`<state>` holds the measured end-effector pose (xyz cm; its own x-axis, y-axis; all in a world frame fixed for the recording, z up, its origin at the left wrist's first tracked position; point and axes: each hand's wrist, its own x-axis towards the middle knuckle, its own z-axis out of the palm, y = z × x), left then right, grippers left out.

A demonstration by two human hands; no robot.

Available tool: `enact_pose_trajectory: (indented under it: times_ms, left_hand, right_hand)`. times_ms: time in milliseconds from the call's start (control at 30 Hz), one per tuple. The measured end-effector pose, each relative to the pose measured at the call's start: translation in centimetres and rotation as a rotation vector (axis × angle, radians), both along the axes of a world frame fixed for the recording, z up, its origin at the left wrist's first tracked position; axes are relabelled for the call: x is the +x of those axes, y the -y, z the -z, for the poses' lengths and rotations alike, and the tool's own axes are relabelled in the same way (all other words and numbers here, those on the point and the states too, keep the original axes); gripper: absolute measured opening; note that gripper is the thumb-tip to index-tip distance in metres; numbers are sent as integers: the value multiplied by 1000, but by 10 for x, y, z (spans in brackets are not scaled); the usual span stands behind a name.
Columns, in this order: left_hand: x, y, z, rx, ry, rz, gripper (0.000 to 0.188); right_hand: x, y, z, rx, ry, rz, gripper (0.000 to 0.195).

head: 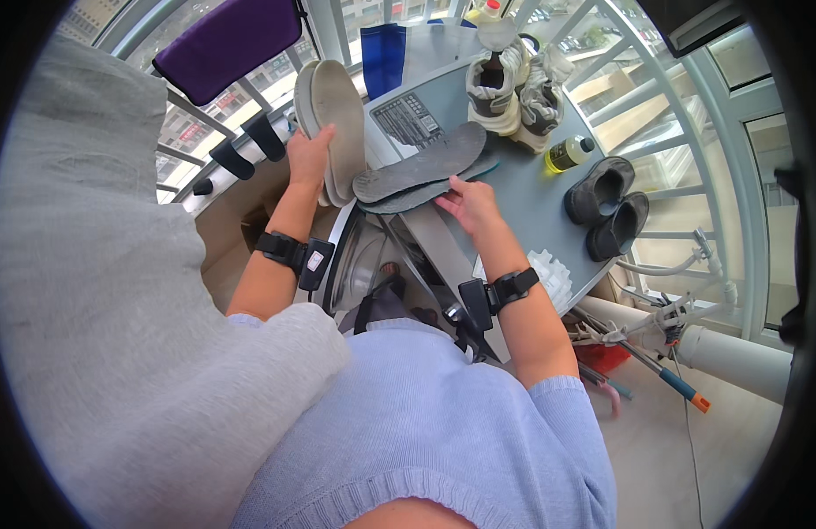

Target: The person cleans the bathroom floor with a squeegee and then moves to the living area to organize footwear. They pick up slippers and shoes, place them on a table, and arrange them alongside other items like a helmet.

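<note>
My left hand (309, 155) grips several pale beige shoe insoles (340, 125), held upright side by side at the near left corner of a grey-topped washing machine (527, 205). Right of them, a pair of dark grey insoles (424, 162) lies overlapped, one on the other, the lower one with a teal edge. My right hand (473, 202) has its thumb and fingers at the near edge of these dark insoles; whether it grips them or only touches them I cannot tell. Behind stand white and grey sneakers (494, 89).
A bottle of yellow liquid (569, 155) and black slip-on shoes (603, 198) are on the right of the top, with clear plastic pieces (550, 274) nearer me. A grey curtain (103, 297) hangs at left. Black insole-like pieces (262, 137) rest on the sill; poles (672, 380) lean at right.
</note>
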<state>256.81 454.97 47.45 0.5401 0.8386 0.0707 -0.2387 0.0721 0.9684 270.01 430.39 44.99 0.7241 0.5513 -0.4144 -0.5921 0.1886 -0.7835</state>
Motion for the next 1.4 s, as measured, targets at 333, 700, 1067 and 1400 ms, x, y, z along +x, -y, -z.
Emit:
enact_pose_trajectory:
  times_ms: [333, 700, 1067, 1400]
  left_hand:
    - [-11, -23, 11, -393, -77, 304, 37]
    - [-47, -51, 26, -612, 125, 265, 37]
    - [-91, -39, -28, -364, 64, 370, 37]
    - [-4, 50, -24, -743, 235, 750, 48]
  right_hand:
    - [3, 73, -29, -648, 801, 260, 36]
    - [-36, -55, -127, -923, 1971, -672, 51]
    - [0, -90, -14, -668, 1791, -409, 47]
    - [-36, -34, -78, -272, 624, -129, 28]
